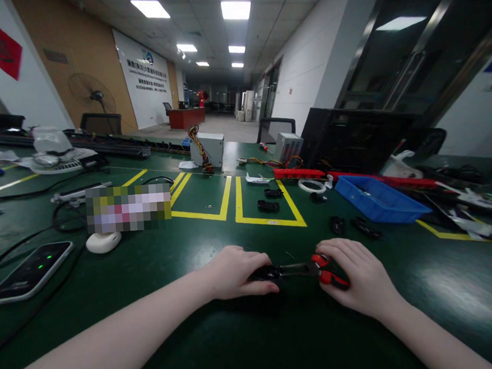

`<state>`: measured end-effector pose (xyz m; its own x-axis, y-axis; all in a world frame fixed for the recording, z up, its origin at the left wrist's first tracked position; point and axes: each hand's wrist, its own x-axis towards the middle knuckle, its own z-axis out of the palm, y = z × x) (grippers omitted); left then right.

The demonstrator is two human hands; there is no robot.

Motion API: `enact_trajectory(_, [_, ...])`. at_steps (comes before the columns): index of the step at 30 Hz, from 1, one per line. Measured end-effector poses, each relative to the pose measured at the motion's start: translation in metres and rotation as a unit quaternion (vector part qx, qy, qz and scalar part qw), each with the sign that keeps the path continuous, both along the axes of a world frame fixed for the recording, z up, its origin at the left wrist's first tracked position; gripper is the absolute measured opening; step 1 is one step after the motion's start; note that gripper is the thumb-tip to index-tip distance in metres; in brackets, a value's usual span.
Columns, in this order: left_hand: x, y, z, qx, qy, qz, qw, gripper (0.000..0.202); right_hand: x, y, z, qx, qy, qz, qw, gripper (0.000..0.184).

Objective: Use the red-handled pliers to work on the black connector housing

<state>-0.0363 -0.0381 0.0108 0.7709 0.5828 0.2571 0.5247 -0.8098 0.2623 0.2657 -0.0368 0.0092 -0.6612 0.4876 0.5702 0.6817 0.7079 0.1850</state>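
Observation:
Close to me over the green table, my right hand (364, 272) is closed around the red-and-black handles of a pair of pliers (324, 270). The metal jaws point left, toward a small black part (264, 272). Thumb and fingers of my left hand (231, 272) pinch that part, which the hand partly covers. Whether the jaws grip it or only touch it, I cannot tell. Just beyond the pliers lies a thin dark pin-like piece (290, 255).
A blue tray (377, 200) stands at the right, with black parts (365, 228) before it. More black pieces (268, 206) lie inside yellow tape lines. Farther back is a power supply box (212, 148) with wires. At the left are a phone-like device (31, 272) and a white rounded object (103, 243).

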Motion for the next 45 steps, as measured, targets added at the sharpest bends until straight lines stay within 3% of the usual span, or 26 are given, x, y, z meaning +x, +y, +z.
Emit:
enact_trajectory(11, [0.0005, 0.0002, -0.0041, 0.042, 0.003, -0.028, 0.999, 0.056, -0.0014, -0.0024, -0.0001, -0.025, 0.004, 0.032, 0.999, 0.035])
enact_trajectory(45, [-0.0006, -0.0004, 0.0022, 0.014, 0.011, -0.045, 0.999, 0.046, -0.0030, -0.0042, 0.0022, -0.053, 0.012, 0.040, 0.998, 0.029])
